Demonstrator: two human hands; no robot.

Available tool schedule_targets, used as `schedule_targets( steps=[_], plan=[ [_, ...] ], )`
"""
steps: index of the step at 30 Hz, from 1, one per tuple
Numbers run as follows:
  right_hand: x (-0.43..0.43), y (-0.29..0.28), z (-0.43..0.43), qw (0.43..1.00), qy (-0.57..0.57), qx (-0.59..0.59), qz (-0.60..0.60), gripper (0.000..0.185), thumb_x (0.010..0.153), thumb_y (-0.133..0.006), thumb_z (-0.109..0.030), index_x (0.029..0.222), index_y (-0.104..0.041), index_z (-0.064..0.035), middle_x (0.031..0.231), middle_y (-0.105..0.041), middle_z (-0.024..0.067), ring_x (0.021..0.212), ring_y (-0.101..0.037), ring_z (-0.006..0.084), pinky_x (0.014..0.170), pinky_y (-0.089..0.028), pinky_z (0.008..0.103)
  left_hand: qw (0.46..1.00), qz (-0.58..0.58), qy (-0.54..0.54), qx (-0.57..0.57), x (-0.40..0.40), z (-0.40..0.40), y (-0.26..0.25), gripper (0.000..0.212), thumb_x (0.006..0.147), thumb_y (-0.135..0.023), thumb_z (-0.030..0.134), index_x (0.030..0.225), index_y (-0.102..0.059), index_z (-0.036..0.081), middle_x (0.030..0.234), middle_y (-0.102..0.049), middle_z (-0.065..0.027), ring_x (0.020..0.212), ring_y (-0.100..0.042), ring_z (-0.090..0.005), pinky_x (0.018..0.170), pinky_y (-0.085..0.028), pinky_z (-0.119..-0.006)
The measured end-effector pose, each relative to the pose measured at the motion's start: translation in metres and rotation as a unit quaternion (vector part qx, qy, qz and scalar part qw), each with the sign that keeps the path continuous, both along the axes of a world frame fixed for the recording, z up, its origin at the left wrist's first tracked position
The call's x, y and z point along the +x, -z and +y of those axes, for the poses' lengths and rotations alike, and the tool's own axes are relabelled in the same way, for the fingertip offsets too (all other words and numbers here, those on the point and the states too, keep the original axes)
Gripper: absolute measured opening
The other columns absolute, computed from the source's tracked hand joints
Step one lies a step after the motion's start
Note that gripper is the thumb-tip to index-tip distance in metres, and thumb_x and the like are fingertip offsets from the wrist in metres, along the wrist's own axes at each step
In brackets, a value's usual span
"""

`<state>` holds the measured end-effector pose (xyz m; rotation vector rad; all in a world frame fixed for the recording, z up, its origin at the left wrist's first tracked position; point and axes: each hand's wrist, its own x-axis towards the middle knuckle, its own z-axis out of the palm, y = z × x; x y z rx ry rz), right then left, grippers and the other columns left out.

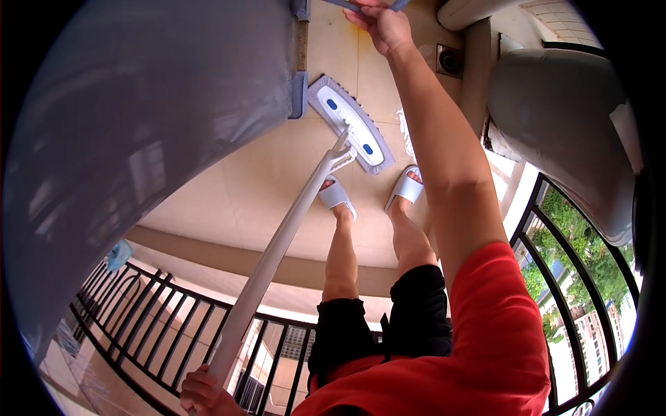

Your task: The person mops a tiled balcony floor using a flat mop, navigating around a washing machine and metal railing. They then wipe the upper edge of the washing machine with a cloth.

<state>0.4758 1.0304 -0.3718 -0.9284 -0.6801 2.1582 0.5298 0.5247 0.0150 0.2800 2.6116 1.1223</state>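
Observation:
My left hand (208,392) is wrapped around the upper end of a white mop handle (276,244) at the lower left. The handle slants down to a flat mop head (349,122) with a white plate and a grey pad, resting on the tiled floor in front of my feet. My right arm stretches forward, and my right hand (382,23) grips a blue-grey tube-like piece (399,4) at the top edge. Most of that piece is cut off by the frame.
A large appliance under a grey cover (156,104) stands at left, its blue-grey foot (298,96) near the mop head. A floor drain (449,61), white foam or residue (405,135) and a grey covered object (556,119) are at right. Black railings (577,275) run behind and beside me.

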Motion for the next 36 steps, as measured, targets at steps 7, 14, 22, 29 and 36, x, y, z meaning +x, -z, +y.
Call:
schedule_targets(
  steps=[7,14,22,29,36],
  plan=[
    [0.013,-0.024,-0.008,1.000,-0.007,-0.016,-0.025,0.019,0.082,-0.040,0.008,0.097,-0.052,0.0123,0.102,-0.054,0.0238,0.087,-0.059,0.0337,0.079,-0.054,0.0351,0.099,0.225,0.331,-0.911,0.034,0.034,-0.006,0.036,0.080,-0.059,0.046,0.082,-0.039,0.016,0.078,-0.032,0.0008,0.065,-0.038,-0.0109,0.056,-0.033,-0.023],
    [0.014,-0.023,-0.003,0.999,-0.010,-0.028,-0.024,0.019,0.082,-0.040,0.008,0.097,-0.052,0.0119,0.102,-0.055,0.0231,0.086,-0.059,0.0333,0.079,-0.054,0.0355,0.206,0.228,0.307,-0.901,0.045,0.030,-0.008,0.048,0.069,-0.066,0.054,0.085,-0.041,0.016,0.080,-0.032,0.0010,0.070,-0.038,-0.0110,0.061,-0.034,-0.022],
    [0.000,-0.009,0.013,0.999,-0.025,-0.002,-0.020,0.020,0.083,-0.041,0.006,0.099,-0.051,0.0129,0.102,-0.055,0.0219,0.088,-0.059,0.0338,0.080,-0.053,0.0352,0.123,0.168,0.290,-0.934,0.048,0.073,0.000,0.056,0.060,-0.069,0.060,0.083,-0.046,0.014,0.076,-0.042,-0.0027,0.062,-0.044,-0.0149,0.056,-0.039,-0.025],
    [0.003,0.015,0.041,0.997,-0.016,0.012,-0.069,0.022,0.077,-0.044,0.006,0.095,-0.056,0.0054,0.088,-0.058,0.0144,0.079,-0.058,0.0265,0.070,-0.054,0.0329,0.103,0.187,0.257,-0.943,0.046,0.063,0.001,0.051,0.062,-0.068,0.058,0.080,-0.047,0.016,0.070,-0.045,-0.0027,0.061,-0.046,-0.0157,0.056,-0.040,-0.024],
    [-0.003,0.010,0.047,0.993,-0.043,0.046,-0.097,0.019,0.076,-0.046,0.005,0.092,-0.055,0.0050,0.083,-0.058,0.0147,0.074,-0.059,0.0263,0.068,-0.053,0.0332,0.159,0.191,0.235,-0.940,0.049,0.057,-0.001,0.055,0.057,-0.071,0.057,0.083,-0.047,0.015,0.076,-0.049,-0.0035,0.068,-0.049,-0.0162,0.063,-0.042,-0.023]
  ],
)
